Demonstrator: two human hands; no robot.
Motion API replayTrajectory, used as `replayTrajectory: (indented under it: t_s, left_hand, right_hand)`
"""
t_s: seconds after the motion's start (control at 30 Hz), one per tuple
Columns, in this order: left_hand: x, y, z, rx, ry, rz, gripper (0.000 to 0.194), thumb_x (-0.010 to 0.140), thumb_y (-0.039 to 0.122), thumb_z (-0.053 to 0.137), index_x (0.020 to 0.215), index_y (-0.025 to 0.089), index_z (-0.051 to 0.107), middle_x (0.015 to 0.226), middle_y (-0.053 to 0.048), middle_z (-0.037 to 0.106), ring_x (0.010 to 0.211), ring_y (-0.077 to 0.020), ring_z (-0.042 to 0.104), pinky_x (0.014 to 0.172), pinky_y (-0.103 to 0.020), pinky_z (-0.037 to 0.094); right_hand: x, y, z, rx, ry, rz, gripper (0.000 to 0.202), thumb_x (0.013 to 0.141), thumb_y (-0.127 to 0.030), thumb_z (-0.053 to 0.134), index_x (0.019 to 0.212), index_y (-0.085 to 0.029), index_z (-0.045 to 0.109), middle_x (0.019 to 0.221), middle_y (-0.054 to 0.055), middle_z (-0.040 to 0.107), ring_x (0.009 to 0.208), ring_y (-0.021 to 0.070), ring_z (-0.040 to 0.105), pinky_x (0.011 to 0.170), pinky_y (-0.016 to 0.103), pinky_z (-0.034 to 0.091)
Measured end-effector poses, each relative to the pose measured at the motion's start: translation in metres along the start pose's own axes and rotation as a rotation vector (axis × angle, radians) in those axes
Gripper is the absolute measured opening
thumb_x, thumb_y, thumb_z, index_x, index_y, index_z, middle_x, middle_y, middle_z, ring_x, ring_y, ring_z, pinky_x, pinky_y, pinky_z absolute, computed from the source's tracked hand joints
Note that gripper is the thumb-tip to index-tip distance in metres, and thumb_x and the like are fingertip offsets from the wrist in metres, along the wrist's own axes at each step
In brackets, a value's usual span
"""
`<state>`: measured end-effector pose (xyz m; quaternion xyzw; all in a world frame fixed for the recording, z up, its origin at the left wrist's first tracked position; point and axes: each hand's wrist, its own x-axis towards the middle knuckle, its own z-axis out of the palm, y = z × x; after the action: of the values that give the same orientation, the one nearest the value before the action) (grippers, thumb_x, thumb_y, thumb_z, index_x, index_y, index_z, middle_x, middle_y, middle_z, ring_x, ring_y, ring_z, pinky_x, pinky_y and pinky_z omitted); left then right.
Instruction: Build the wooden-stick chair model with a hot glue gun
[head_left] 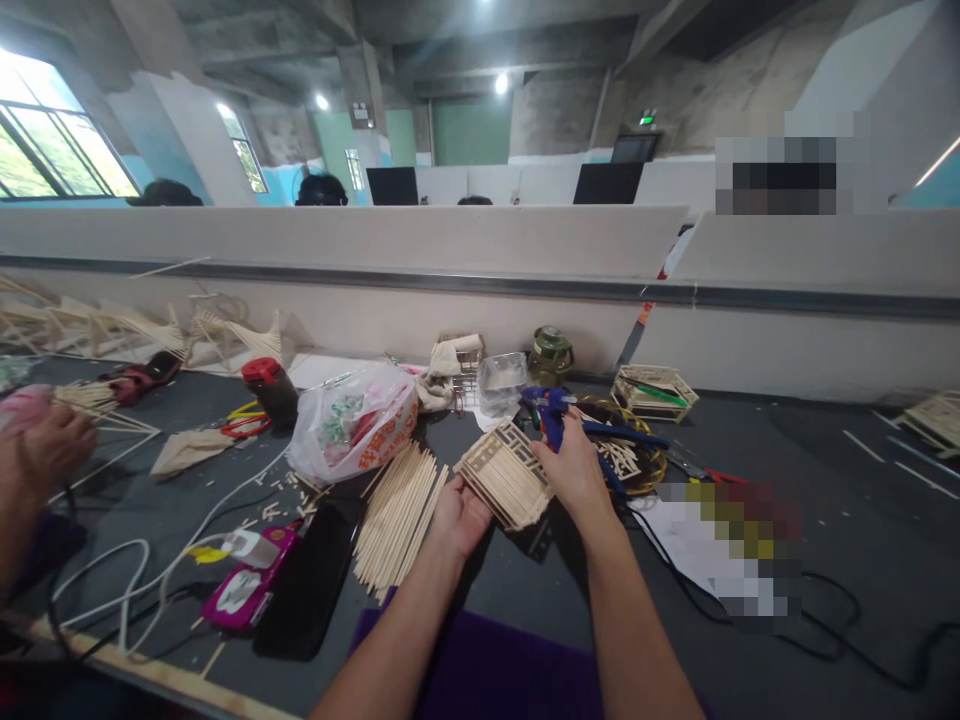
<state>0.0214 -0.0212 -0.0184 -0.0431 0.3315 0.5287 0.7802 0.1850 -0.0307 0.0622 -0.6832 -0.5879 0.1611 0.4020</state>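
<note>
We hold a small lattice panel of glued wooden sticks [504, 474] above the dark table [787, 440], just past its near edge. Our left hand [459, 515] cups the panel's lower left corner, fingers curled under it. Our right hand [574, 470] grips the right edge, fingers wrapped narrowly over the top; whether it also touches the blue glue gun [555, 410] just behind it we cannot tell. A loose bundle of sticks [396, 515] lies just left of our left hand, with a black phone [307, 585] and a pink case [244, 590] beyond it near the table's front edge. A plastic bag [352, 420] sits behind the bundle. Right of our right arm the table is open, crossed by a black cable [840, 640]. Another person's hand [41, 450] shows at the far left.
</note>
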Motion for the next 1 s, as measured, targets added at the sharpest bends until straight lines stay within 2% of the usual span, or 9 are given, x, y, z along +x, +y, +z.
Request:
replayTrajectory:
  t_s: [0.2,0.4,0.53,0.67,0.73,0.87,0.93,1.0]
  left_hand:
    - [0.003,0.003,-0.006,-0.054,-0.051,-0.021,0.025,0.096,0.021,0.040,0.107,0.011,0.061,0.084,-0.009,0.073,0.077,-0.0207,0.072,0.077,-0.035,0.058]
    - [0.008,0.004,-0.010,-0.057,-0.011,-0.032,0.031,0.096,0.023,0.039,0.114,0.009,0.059,0.083,-0.011,0.073,0.077,-0.0228,0.072,0.081,-0.038,0.056]
    - [0.005,0.004,-0.006,-0.119,0.024,-0.027,0.027,0.096,0.023,0.038,0.105,0.011,0.061,0.078,-0.010,0.072,0.072,-0.0221,0.071,0.076,-0.037,0.056]
    - [-0.003,0.003,-0.003,-0.115,0.072,-0.009,0.025,0.097,0.025,0.038,0.098,0.013,0.060,0.069,-0.006,0.068,0.064,-0.0203,0.068,0.074,-0.039,0.057]
    - [-0.007,0.003,-0.002,-0.072,0.049,-0.019,0.032,0.100,0.031,0.033,0.099,0.012,0.059,0.076,-0.008,0.070,0.070,-0.0221,0.070,0.076,-0.042,0.057]
    - [-0.014,0.002,0.002,-0.015,-0.095,-0.032,0.049,0.100,0.044,0.027,0.106,0.009,0.060,0.099,-0.017,0.071,0.090,-0.0244,0.071,0.081,-0.041,0.057]
    - [-0.016,0.002,0.004,0.004,-0.138,-0.028,0.043,0.099,0.043,0.037,0.106,0.008,0.061,0.101,-0.016,0.071,0.089,-0.0217,0.071,0.081,-0.037,0.057]
    - [-0.016,0.001,0.005,0.035,-0.152,-0.006,0.026,0.096,0.030,0.050,0.104,0.008,0.063,0.096,-0.013,0.072,0.083,-0.0178,0.070,0.081,-0.033,0.057]
  right_hand:
    - [-0.002,-0.004,-0.008,0.003,0.016,0.024,0.048,0.079,-0.029,0.054,0.125,-0.018,0.047,0.099,0.011,0.067,0.087,0.0279,0.066,0.083,0.042,0.048]
    - [-0.003,-0.004,-0.023,0.007,0.129,0.079,0.050,0.082,-0.041,0.056,0.124,-0.016,0.051,0.097,0.014,0.069,0.086,0.0302,0.066,0.079,0.042,0.049]
    - [-0.001,0.005,-0.026,0.165,0.248,0.111,0.053,0.080,-0.053,0.059,0.118,-0.016,0.055,0.087,0.012,0.071,0.072,0.0276,0.067,0.070,0.042,0.052]
    - [-0.001,0.007,-0.032,0.345,0.312,0.127,0.053,0.078,-0.056,0.063,0.114,-0.017,0.056,0.079,0.009,0.070,0.063,0.0255,0.068,0.056,0.038,0.054]
    - [-0.001,0.006,-0.036,0.371,0.345,0.119,0.052,0.077,-0.055,0.066,0.112,-0.018,0.056,0.081,0.009,0.070,0.063,0.0248,0.068,0.052,0.036,0.055]
    - [-0.002,0.004,-0.043,0.372,0.386,0.102,0.050,0.076,-0.054,0.068,0.109,-0.018,0.058,0.087,0.008,0.068,0.062,0.0237,0.069,0.048,0.034,0.056]
    - [-0.003,0.005,-0.045,0.382,0.383,0.107,0.050,0.075,-0.054,0.069,0.108,-0.017,0.059,0.087,0.008,0.068,0.061,0.0236,0.069,0.047,0.034,0.056]
    - [-0.003,0.004,-0.046,0.382,0.385,0.112,0.049,0.075,-0.053,0.069,0.107,-0.016,0.060,0.084,0.008,0.068,0.060,0.0235,0.069,0.047,0.034,0.057]
